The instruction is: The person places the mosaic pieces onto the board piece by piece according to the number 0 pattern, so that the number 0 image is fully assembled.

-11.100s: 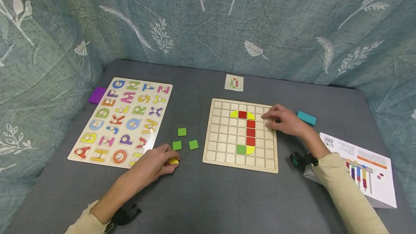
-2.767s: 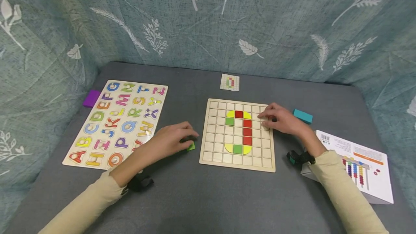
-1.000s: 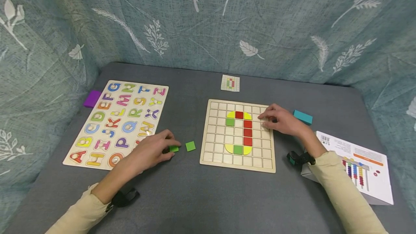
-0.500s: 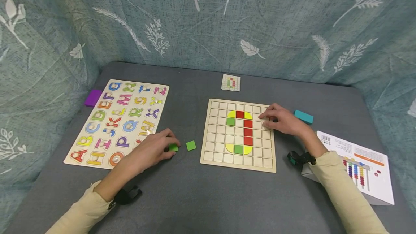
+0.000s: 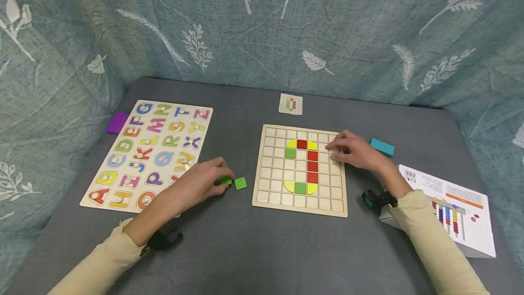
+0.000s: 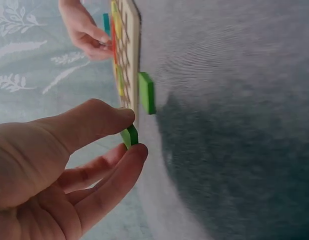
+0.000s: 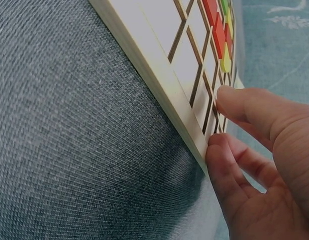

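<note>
A small green tile [image 6: 129,136] is pinched between the thumb and fingertips of the left hand [image 5: 199,185], just off the grey table [image 5: 262,249] and a little left of the wooden grid board [image 5: 300,170]; in the head view the fingers cover most of it, so only a green sliver [image 5: 224,180] shows. A second green tile [image 5: 240,183] lies flat on the table just beside it, between the hand and the board. On the board, red, yellow and green pieces fill part of the grid, and from the left wrist view they are seen edge-on and cannot be told apart well. The right hand [image 5: 355,151] rests on the board's far right edge, fingers loosely bent and pressing on the wood, thumb against the rim, gripping nothing; the right wrist view cuts off most of the hand. Behind it a teal block [image 5: 382,147] is partly hidden by the knuckles. Farther out lie a small pattern card [image 5: 291,104], too small to read, an alphabet puzzle [image 5: 151,149] whose near corner the left forearm covers, a purple block [image 5: 117,123] and a white booklet [image 5: 450,208].
</note>
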Motion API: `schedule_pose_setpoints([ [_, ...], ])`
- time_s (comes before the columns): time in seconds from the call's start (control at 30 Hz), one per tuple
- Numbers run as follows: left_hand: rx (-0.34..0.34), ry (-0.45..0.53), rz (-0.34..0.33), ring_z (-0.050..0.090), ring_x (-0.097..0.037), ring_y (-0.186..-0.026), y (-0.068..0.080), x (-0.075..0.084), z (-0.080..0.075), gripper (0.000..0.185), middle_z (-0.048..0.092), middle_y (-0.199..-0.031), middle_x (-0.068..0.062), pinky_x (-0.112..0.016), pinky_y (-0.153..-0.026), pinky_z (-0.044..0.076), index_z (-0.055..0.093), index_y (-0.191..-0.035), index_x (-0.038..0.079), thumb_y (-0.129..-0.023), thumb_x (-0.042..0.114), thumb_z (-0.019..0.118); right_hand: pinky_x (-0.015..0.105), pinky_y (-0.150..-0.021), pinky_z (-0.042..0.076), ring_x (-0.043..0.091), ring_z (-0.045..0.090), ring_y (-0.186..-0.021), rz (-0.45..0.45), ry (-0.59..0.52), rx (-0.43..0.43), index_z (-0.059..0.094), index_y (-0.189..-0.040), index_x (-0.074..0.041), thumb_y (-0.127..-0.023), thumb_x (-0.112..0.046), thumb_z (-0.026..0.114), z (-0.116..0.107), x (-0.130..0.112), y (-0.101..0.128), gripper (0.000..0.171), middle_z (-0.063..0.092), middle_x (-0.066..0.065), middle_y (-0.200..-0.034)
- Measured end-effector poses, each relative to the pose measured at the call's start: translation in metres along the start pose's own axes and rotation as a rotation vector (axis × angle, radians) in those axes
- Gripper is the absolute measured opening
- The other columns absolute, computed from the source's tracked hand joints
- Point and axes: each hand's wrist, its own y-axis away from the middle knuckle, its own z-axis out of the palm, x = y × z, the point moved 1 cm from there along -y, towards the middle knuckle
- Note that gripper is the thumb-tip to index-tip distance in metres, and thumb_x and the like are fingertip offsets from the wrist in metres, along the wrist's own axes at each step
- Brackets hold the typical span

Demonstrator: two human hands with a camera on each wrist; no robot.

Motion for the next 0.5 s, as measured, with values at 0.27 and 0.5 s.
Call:
schedule_pose_setpoints([
  [0.27, 0.014, 0.007, 0.051, 0.045, -0.005, -0.065, -0.012, 0.011, -0.005, 0.018, 0.057, -0.093, 0.002, -0.019, -0.060, 0.040, 0.072, -0.103, 0.014, -0.085, 0.012, 0.073, 0.040, -0.081, 0.046, 0.024, 0.055, -0.094, -0.004, 0.001, -0.003, 0.066, -0.120, -0.002, -0.094, -0.010, 0.062, 0.002, 0.000, -0.001, 0.027, 0.051, 0.017, -0.114],
  [0.5, 0.004, -0.005, 0.075, 0.045, -0.005, -0.065, -0.024, 0.019, -0.001, 0.018, 0.058, -0.094, 0.001, -0.019, -0.059, 0.039, 0.072, -0.103, 0.014, -0.085, 0.011, 0.071, 0.041, -0.081, 0.046, 0.025, 0.055, -0.094, 0.006, 0.002, -0.002, 0.066, -0.119, 0.000, -0.094, -0.010, 0.062, 0.001, -0.002, -0.001, 0.027, 0.051, 0.018, -0.114],
])
